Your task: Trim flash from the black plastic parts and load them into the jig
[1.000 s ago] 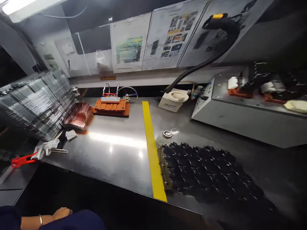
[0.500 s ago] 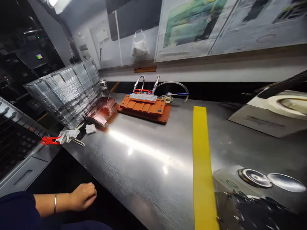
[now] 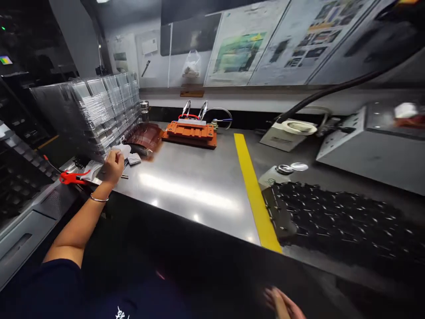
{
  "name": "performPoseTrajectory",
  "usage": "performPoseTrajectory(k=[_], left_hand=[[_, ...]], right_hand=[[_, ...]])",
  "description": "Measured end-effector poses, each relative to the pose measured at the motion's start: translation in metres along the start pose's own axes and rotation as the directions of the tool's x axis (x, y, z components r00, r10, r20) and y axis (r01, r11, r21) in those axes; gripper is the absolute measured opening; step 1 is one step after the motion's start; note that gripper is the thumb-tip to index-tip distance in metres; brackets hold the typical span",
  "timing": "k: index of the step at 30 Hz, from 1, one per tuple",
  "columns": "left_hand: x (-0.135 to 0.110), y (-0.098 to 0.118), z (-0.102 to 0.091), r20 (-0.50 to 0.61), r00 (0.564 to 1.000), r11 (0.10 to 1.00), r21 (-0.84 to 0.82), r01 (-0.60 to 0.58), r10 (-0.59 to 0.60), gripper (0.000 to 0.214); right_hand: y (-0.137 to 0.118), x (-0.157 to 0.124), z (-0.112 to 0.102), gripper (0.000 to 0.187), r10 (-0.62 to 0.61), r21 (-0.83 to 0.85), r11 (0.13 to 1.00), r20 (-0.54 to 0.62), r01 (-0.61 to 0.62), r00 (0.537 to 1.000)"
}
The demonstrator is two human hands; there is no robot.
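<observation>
My left hand (image 3: pixel 114 165) is at the left end of the steel bench, fingers pinched on a thin white wipe (image 3: pixel 123 150). A small folded white piece (image 3: pixel 134 158) lies just to its right. Left of the hand are a crumpled white glove (image 3: pixel 92 170) and a red-handled tool (image 3: pixel 72 177). Low in the view, off the bench's front edge, my right hand (image 3: pixel 283 305) shows only in part; its blurred fingers look stretched out, with nothing seen in them.
Stacked clear plastic trays (image 3: pixel 99 106) stand at the left, beside a brown film sheet (image 3: pixel 146 137). An orange fixture (image 3: pixel 191 133) sits at the back. Right of the yellow tape (image 3: pixel 249 177) are a dispenser bottle (image 3: pixel 274 175), a black tray (image 3: pixel 332 217) and a grey box (image 3: pixel 372 150).
My left hand has gone from below the bench edge up to its left end and now grips the white wipe. My right hand has come into view at the bottom. The camera view has shifted.
</observation>
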State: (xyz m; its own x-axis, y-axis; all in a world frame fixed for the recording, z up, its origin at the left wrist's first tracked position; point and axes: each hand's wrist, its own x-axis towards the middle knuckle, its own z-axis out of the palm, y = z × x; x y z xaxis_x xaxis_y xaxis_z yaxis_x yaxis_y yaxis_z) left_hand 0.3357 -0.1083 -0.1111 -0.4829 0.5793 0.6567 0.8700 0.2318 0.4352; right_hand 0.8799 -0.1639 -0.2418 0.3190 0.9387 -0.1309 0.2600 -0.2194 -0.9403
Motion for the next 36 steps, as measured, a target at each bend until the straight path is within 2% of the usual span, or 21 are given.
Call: performPoseTrajectory(k=[2,3,6,8,10,14,17,19,20,22,24,25,26,27,28,29,31,33,34,35,36], left_hand=[[-0.043,0.027,0.012,0.183,0.975,0.978,-0.187,-0.088,0.123,0.018],[-0.067,0.040,0.020,0.309,0.936,0.967,-0.236,-0.095,0.168,0.017],[-0.125,0.066,0.039,0.492,0.851,0.964,-0.259,-0.059,0.184,0.016],[-0.146,0.069,0.045,0.490,0.855,0.962,-0.273,-0.032,0.168,0.015],[-0.153,0.065,0.048,0.465,0.870,0.947,-0.321,-0.007,0.165,0.016],[-0.154,0.052,0.044,0.365,0.914,0.878,-0.477,0.021,0.176,0.021],[-0.158,0.051,0.033,0.184,0.983,0.885,-0.459,0.077,0.010,0.019],[-0.160,0.052,0.023,0.197,0.977,0.883,-0.441,0.160,-0.078,0.015],[-0.161,0.053,0.019,0.279,0.955,0.861,-0.457,0.222,-0.099,0.014],[-0.159,0.052,0.013,0.538,0.835,0.758,-0.495,0.426,-0.118,0.014],[-0.154,0.049,0.012,0.782,0.606,0.526,-0.456,0.718,-0.149,0.017],[-0.150,0.046,0.012,0.857,0.493,0.389,-0.407,0.827,-0.150,0.021],[-0.145,0.044,0.013,0.900,0.410,0.269,-0.363,0.892,-0.145,0.024],[-0.140,0.043,0.015,0.919,0.367,0.181,-0.340,0.923,-0.146,0.026],[-0.134,0.043,0.016,0.920,0.360,0.127,-0.342,0.931,-0.157,0.027],[-0.128,0.044,0.018,0.901,0.395,0.105,-0.382,0.918,-0.180,0.027],[-0.117,0.050,0.021,0.800,0.558,0.138,-0.541,0.830,-0.221,0.020],[-0.111,0.060,0.027,0.631,0.760,0.312,-0.698,0.644,-0.156,0.012],[-0.111,0.064,0.030,0.559,0.827,0.441,-0.729,0.523,-0.057,0.011],[-0.113,0.069,0.034,0.526,0.848,0.574,-0.715,0.399,0.065,0.013],[-0.117,0.072,0.038,0.537,0.826,0.687,-0.666,0.292,0.170,0.014]], right_hand=[[-0.027,-0.011,0.035,0.045,-0.105,-0.011,0.994,0.128,0.107,0.986],[-0.043,-0.016,0.057,0.044,-0.201,-0.012,0.978,0.227,0.209,0.953],[-0.092,-0.032,0.131,0.028,-0.531,-0.034,0.792,0.455,0.610,0.715],[-0.115,-0.039,0.177,0.025,-0.648,-0.079,0.631,0.495,0.772,0.579],[-0.127,-0.043,0.212,0.030,-0.695,-0.168,0.483,0.524,0.860,0.492],[-0.135,-0.042,0.253,0.022,-0.690,-0.297,0.295,0.592,0.908,0.417],[-0.141,-0.040,0.268,0.015,-0.689,-0.314,0.277,0.594,0.908,0.415],[-0.146,-0.041,0.275,0.016,-0.684,-0.309,0.273,0.604,0.911,0.409],[-0.148,-0.043,0.278,0.018,-0.673,-0.303,0.268,0.620,0.915,0.402],[-0.151,-0.048,0.283,0.023,-0.653,-0.284,0.273,0.647,0.919,0.394],[-0.152,-0.058,0.286,0.023,-0.663,-0.229,0.319,0.639,0.920,0.389],[-0.151,-0.064,0.286,0.021,-0.684,-0.184,0.357,0.617,0.916,0.390],[-0.150,-0.071,0.286,0.018,-0.708,-0.131,0.403,0.582,0.906,0.399],[-0.149,-0.080,0.286,0.016,-0.728,-0.074,0.457,0.541,0.886,0.420],[-0.148,-0.088,0.285,0.015,-0.736,-0.018,0.516,0.502,0.856,0.454],[-0.147,-0.096,0.283,0.016,-0.729,0.031,0.577,0.469,0.816,0.498],[-0.145,-0.107,0.277,0.017,-0.682,0.098,0.681,0.446,0.725,0.580],[-0.145,-0.107,0.269,0.016,-0.649,0.118,0.737,0.402,0.666,0.646],[-0.146,-0.103,0.265,0.017,-0.653,0.113,0.743,0.344,0.660,0.675],[-0.147,-0.096,0.261,0.020,-0.667,0.099,0.736,0.280,0.670,0.691],[-0.147,-0.088,0.258,0.024,-0.686,0.076,0.719,0.242,0.691,0.686]])
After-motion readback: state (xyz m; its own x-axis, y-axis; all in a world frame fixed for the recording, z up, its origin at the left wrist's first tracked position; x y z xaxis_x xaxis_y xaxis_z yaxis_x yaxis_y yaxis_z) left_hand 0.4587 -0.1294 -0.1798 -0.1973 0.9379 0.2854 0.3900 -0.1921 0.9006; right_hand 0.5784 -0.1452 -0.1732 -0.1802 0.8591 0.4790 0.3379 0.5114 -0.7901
